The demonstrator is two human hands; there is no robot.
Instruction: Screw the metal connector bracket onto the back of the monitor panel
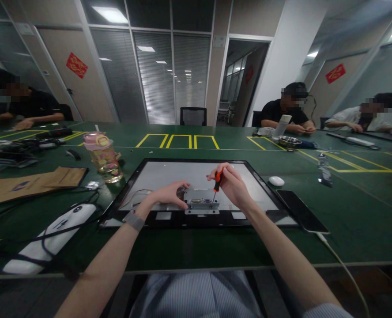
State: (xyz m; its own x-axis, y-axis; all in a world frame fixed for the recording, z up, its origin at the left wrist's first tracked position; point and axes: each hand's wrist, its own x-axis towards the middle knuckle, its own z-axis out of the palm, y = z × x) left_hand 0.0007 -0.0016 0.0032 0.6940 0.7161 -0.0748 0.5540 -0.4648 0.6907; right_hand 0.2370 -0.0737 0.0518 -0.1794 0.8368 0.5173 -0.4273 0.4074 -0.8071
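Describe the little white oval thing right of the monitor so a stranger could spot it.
Start at the big black-framed flat monitor panel lying on the green table. Just off its right edge, beyond the black smartphone, sits the small white oval object. Its neighbours are dark and flat; it is white and rounded.

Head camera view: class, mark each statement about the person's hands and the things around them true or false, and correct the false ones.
1. The right hand grips a screwdriver with an orange handle. True.
2. The left hand hangs in the air and touches nothing. False: it rests on the panel, with its fingertips at the metal plate.
3. A dark phone lies flat just right of the panel. True.
4. The bottle with the pink lid lies on its side on the panel. False: it stands upright on the table, left of the panel.
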